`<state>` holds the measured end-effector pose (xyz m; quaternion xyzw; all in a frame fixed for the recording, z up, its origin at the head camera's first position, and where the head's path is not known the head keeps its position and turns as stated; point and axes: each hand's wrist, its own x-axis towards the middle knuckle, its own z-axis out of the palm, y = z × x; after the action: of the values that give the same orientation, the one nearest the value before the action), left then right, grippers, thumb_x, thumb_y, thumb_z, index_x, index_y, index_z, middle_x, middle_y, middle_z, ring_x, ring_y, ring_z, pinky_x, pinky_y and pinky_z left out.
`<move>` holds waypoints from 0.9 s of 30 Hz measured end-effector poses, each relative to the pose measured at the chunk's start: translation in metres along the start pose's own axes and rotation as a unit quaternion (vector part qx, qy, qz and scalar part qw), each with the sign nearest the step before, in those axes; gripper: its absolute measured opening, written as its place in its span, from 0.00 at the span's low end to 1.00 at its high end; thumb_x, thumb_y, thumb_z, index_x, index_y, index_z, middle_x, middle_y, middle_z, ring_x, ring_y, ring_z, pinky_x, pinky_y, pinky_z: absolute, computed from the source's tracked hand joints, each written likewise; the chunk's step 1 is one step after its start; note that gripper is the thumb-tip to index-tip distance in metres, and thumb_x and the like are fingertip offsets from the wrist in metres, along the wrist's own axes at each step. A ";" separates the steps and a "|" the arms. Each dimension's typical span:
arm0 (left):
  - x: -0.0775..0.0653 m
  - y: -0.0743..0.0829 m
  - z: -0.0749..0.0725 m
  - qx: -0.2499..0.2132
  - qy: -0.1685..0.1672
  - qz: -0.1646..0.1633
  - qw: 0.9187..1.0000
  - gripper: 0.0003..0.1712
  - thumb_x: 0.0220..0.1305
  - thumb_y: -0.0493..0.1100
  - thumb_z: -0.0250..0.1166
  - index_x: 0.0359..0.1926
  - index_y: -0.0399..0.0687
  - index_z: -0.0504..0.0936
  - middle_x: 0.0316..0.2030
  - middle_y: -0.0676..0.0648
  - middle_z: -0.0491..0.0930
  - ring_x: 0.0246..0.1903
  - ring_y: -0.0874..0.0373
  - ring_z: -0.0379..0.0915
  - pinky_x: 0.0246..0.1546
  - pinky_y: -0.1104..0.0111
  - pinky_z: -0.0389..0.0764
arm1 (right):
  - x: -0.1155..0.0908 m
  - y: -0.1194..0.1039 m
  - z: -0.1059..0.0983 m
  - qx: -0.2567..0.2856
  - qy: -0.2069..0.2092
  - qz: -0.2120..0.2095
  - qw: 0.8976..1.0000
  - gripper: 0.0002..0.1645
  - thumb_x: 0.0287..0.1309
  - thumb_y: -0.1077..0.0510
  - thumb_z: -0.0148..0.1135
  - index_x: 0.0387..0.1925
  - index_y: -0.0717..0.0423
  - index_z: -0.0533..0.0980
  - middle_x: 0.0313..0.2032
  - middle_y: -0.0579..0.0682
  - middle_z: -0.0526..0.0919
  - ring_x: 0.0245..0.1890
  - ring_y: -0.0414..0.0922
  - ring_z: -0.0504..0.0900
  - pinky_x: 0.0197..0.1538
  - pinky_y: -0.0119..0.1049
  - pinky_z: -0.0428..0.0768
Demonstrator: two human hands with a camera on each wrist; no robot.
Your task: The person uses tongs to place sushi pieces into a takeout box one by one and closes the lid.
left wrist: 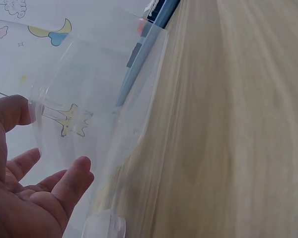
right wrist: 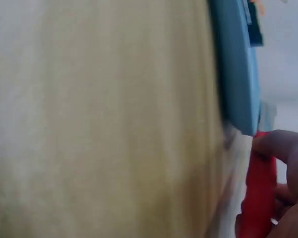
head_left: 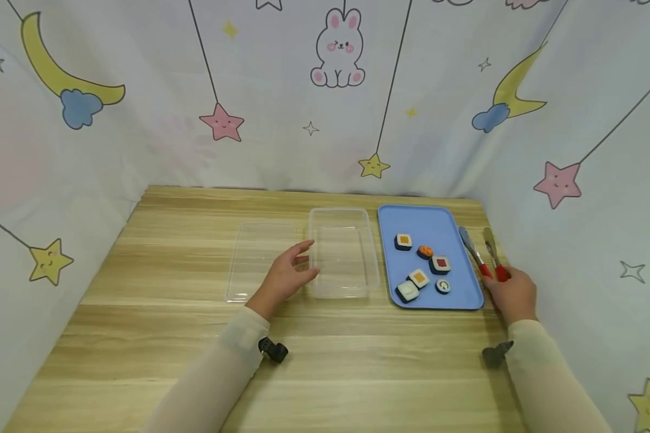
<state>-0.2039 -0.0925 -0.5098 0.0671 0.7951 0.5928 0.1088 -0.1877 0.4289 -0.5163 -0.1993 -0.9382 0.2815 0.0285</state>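
Observation:
My right hand (head_left: 514,294) grips a pair of tongs (head_left: 502,273) with red handles beside the tray's right edge. Their two metal arms point away, spread apart. In the right wrist view a red handle (right wrist: 258,193) lies between thumb and fingers. My left hand (head_left: 284,276) is at the left wall of a clear plastic box (head_left: 343,288), fingers extended and fingertips right at the wall. Seen from the left wrist, the thumb (left wrist: 15,110) meets the box's edge. A blue tray (head_left: 417,219) holds several sushi pieces, among them a red-centred roll (head_left: 440,264) and an orange-topped one (head_left: 425,252).
A clear flat lid (head_left: 249,258) lies left of the box, partly behind the left hand. All stand on a wood-grain table (head_left: 357,373). A printed curtain (head_left: 281,162) closes off the back and sides; its right side hangs near my right hand.

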 end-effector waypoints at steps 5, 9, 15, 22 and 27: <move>0.001 0.001 -0.001 -0.004 0.000 -0.003 1.000 0.41 0.68 0.42 0.72 0.78 0.55 0.66 0.74 0.41 0.66 0.71 0.44 0.67 0.61 0.48 0.79 | -0.003 -0.009 -0.010 0.066 0.014 0.003 0.998 0.45 0.66 0.45 0.68 0.72 0.71 0.67 0.63 0.74 0.75 0.60 0.68 0.75 0.61 0.61 0.76; 0.001 0.002 -0.002 -0.005 0.002 -0.003 1.000 0.41 0.67 0.41 0.72 0.78 0.56 0.67 0.74 0.42 0.66 0.71 0.44 0.67 0.62 0.48 0.78 | -0.008 -0.027 -0.017 0.050 -0.015 -0.058 0.997 0.45 0.64 0.45 0.71 0.72 0.68 0.68 0.62 0.72 0.74 0.57 0.67 0.74 0.59 0.63 0.76; 0.002 -0.003 -0.005 -0.006 -0.005 0.003 1.000 0.42 0.68 0.42 0.72 0.79 0.56 0.66 0.75 0.44 0.65 0.71 0.45 0.67 0.63 0.48 0.76 | -0.012 -0.062 -0.020 -0.042 -0.076 -0.188 0.978 0.36 0.58 0.52 0.77 0.64 0.64 0.77 0.51 0.65 0.81 0.45 0.59 0.77 0.47 0.55 0.81; 0.003 -0.003 -0.005 -0.010 -0.008 0.008 1.000 0.42 0.67 0.41 0.72 0.78 0.54 0.66 0.75 0.42 0.66 0.70 0.43 0.68 0.64 0.47 0.75 | -0.015 -0.089 -0.018 -0.100 -0.081 -0.266 0.955 0.30 0.56 0.56 0.77 0.58 0.66 0.82 0.41 0.61 0.83 0.36 0.54 0.77 0.39 0.47 0.79; 0.003 -0.003 -0.003 -0.009 -0.010 0.014 1.000 0.42 0.68 0.41 0.71 0.79 0.52 0.65 0.75 0.39 0.65 0.70 0.41 0.67 0.64 0.48 0.76 | -0.013 -0.097 -0.015 -0.103 -0.092 -0.266 0.954 0.28 0.57 0.57 0.76 0.57 0.65 0.83 0.39 0.61 0.83 0.35 0.53 0.77 0.38 0.46 0.77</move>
<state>-0.2074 -0.0958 -0.5121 0.0828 0.7875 0.6009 0.1091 -0.2081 0.3578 -0.4502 0.0824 -0.9797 0.1827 -0.0048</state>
